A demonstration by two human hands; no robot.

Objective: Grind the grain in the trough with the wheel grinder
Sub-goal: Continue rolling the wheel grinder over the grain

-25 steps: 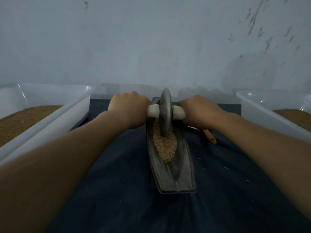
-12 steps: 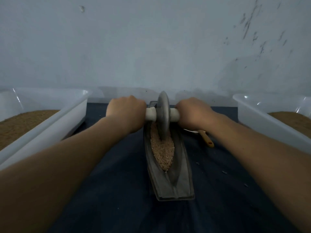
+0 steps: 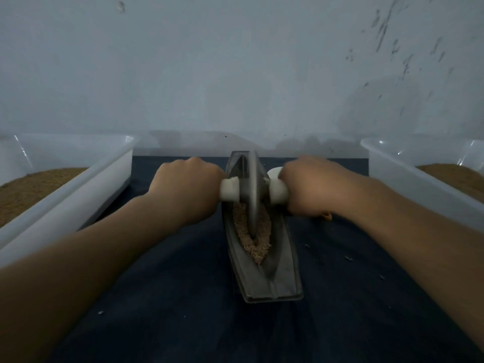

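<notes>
Rolling back from the 12 o'clock end, the wheel grinder point(image 3: 252, 189) now stands mid-trough point(image 3: 277, 279) on the counter point(image 3: 183, 297), its rim sunk in the grain point(image 3: 258, 244) and cutting a fresh furrow. The left hand point(image 3: 187, 188) at 9 o'clock and the right hand point(image 3: 303, 188) at 3 o'clock grip its white handle point(image 3: 229, 189). The grain looks coarse, so more passes seem needed.

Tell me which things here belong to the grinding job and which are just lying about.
Part of the job: wheel grinder, trough, grain, left hand and right hand gripping its handle.
Lying about: left tub, right tub, both holding brown material; orange tool, mostly hidden.
</notes>
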